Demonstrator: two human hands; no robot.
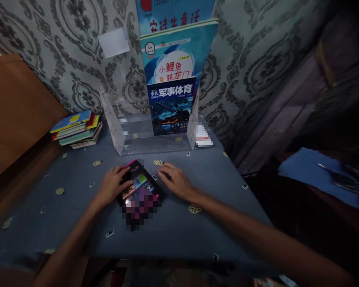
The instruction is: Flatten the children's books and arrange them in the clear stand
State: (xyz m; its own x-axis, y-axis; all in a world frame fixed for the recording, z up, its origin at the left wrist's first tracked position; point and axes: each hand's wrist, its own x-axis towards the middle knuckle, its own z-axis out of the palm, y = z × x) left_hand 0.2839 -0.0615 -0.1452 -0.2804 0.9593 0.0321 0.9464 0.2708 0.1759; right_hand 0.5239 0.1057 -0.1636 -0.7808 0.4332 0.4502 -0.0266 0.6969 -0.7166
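A dark book (142,183) with a pink edge and colourful pictures lies tilted on the cloth-covered table, its lower part blurred out by pixelation. My left hand (113,185) grips the book's left side, thumb over the cover and fingers at the upper left edge. Just right of the book, my right hand (176,181) rests near the cloth with its fingers curled in and nothing visible in them. Behind both hands stands a clear stepped rack (115,125). It holds a dark blue book (173,105), a teal book (179,46) and a blue book (176,16) on its right side.
A stack of books (76,129) sits at the table's back left. White paper (113,42) shows against the patterned wall behind the rack. A pixelated white item (203,135) lies right of the rack. Blue cloth (305,171) covers a surface at far right.
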